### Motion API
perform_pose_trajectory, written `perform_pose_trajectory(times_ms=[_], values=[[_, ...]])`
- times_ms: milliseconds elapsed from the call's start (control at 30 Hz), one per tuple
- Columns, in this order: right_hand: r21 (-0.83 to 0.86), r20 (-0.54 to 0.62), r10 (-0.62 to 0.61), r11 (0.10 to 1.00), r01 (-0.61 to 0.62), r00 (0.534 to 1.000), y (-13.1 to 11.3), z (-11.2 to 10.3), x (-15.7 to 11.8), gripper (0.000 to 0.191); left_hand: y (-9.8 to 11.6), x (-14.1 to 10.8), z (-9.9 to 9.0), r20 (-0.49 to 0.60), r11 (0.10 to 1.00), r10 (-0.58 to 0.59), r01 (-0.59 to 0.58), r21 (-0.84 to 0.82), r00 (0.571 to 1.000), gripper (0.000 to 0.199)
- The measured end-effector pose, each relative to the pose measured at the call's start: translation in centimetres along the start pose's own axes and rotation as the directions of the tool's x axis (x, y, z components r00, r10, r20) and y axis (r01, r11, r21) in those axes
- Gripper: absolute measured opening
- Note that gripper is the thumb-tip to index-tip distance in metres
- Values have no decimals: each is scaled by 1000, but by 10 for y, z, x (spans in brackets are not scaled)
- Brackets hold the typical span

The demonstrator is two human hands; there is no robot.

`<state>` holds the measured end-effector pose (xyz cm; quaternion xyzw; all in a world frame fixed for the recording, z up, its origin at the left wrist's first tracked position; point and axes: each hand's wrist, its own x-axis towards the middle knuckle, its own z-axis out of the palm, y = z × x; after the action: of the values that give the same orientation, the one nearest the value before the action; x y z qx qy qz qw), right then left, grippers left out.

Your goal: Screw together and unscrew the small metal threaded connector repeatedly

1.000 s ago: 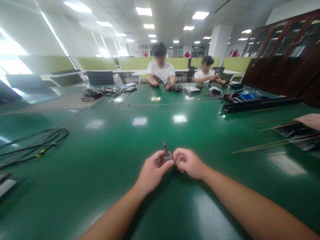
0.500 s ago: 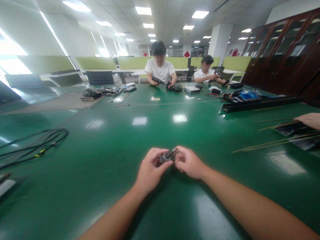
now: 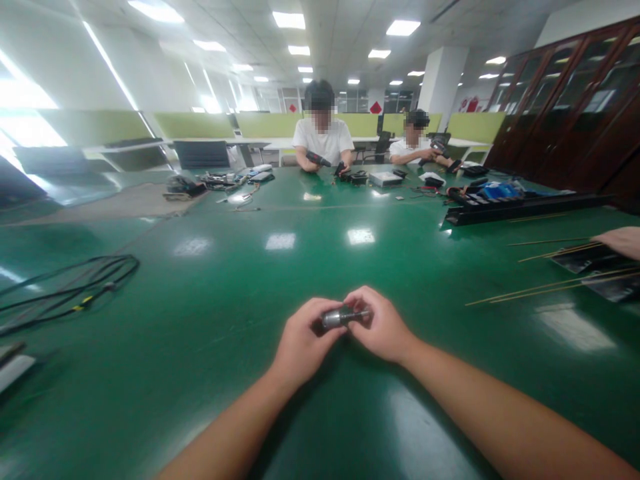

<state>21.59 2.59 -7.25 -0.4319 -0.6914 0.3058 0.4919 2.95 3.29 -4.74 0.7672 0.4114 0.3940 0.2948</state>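
Between my hands, just above the green table [image 3: 210, 347], is a small silver-and-dark metal cylinder with a narrower shaft [image 3: 338, 318], lying roughly level. The thumb and fingers of my left hand [image 3: 304, 337] are wrapped round its thick body. My right hand [image 3: 379, 325] has its fingers closed about the thin end, pointing right. Its exact kind is too small and partly covered to make out.
Black cables [image 3: 100, 287] lie at left. Thin brass-coloured rods [image 3: 530, 288] reach in from the right beside another person's hand [image 3: 619, 241]. A long black rail [image 3: 525, 208] lies far right. Two people sit across the table, one holding a power drill [image 3: 318, 159].
The metal cylinder has turned from tilted up towards the right to nearly level. My right hand's fingers have moved round its thin end; my left hand keeps hold of the body.
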Motion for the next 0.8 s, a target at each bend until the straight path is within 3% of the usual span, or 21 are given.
perform_pose_trajectory(times_ms=[167, 600, 800], values=[[-44, -6, 3, 999, -3, 1000, 0, -2, 0, 30, -1, 0, 2, -30, 995, -99, 99, -18, 995, 25], [-48, 56, -54, 997, 57, 997, -6, -4, 1, 18, -4, -1, 3, -52, 999, -32, 30, -29, 998, 16], [-27, 65, -50, 998, 52, 997, -5, -5, 1, 15, -4, -2, 5, -54, 997, -53, 50, -52, 997, 14]])
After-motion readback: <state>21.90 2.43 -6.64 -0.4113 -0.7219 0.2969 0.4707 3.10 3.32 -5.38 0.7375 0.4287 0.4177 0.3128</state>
